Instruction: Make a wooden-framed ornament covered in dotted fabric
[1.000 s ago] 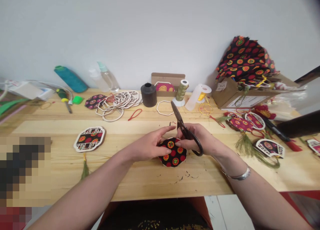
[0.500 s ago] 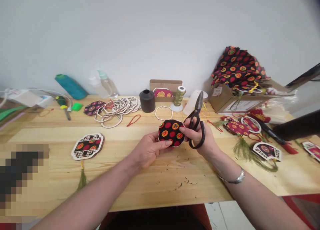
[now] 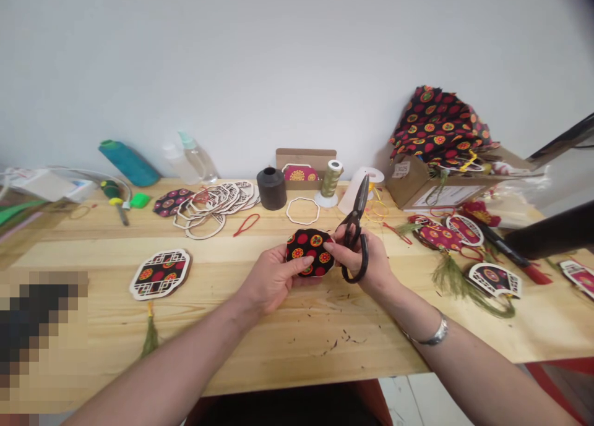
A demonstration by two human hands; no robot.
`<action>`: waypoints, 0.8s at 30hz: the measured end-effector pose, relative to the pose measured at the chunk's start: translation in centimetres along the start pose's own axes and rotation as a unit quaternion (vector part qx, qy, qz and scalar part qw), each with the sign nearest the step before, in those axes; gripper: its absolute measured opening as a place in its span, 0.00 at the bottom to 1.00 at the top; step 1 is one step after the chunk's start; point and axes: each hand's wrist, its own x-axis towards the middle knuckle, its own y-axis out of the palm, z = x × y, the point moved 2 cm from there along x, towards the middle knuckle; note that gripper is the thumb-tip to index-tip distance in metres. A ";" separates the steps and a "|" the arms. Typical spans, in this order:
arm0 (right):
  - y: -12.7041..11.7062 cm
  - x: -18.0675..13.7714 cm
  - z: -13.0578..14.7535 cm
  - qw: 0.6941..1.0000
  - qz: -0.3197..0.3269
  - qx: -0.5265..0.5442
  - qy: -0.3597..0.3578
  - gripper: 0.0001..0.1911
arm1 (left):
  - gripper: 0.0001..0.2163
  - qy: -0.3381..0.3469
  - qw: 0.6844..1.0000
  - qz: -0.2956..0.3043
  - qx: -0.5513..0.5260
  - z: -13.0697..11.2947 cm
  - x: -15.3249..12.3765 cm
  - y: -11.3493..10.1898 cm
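Observation:
Between my hands, above the table's middle, is a scallop-edged piece covered in black fabric (image 3: 304,239) with red and yellow flowers. My left hand (image 3: 275,277) pinches its left and lower edge, thumb lying on the printed face. A pair of black scissors (image 3: 356,213) rests in my right hand (image 3: 371,262), blades pointing up and away, one handle loop showing below. My right thumb and fingertips also touch the right edge of the fabric-covered piece. The fingers behind the piece are hidden.
On the wooden table (image 3: 223,358) lie a finished tasselled ornament (image 3: 161,274), a pile of cut-out wooden frames (image 3: 211,206), a black thread cone (image 3: 271,189) and a green thread spool (image 3: 330,182). A cardboard box (image 3: 408,188) holds patterned cloth (image 3: 439,126). Dark scraps dot the front.
Both hands have shifted slightly left and toward me with the fabric-covered piece and scissors. My left thumb has moved farther up onto the printed face. The view has shifted slightly.

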 end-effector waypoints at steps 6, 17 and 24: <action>-1.1 0.3 0.8 0.999 0.024 -0.025 0.013 0.24 | 0.14 0.003 1.000 -0.008 0.006 -0.7 0.0 -0.4; -3.1 0.0 2.9 0.934 0.254 -0.247 -0.039 0.35 | 0.15 0.035 0.999 -0.001 0.022 -2.6 -0.1 -1.2; -2.7 -0.3 3.4 0.924 0.279 -0.263 -0.011 0.39 | 0.14 0.034 0.999 -0.012 0.028 -2.5 0.3 -1.4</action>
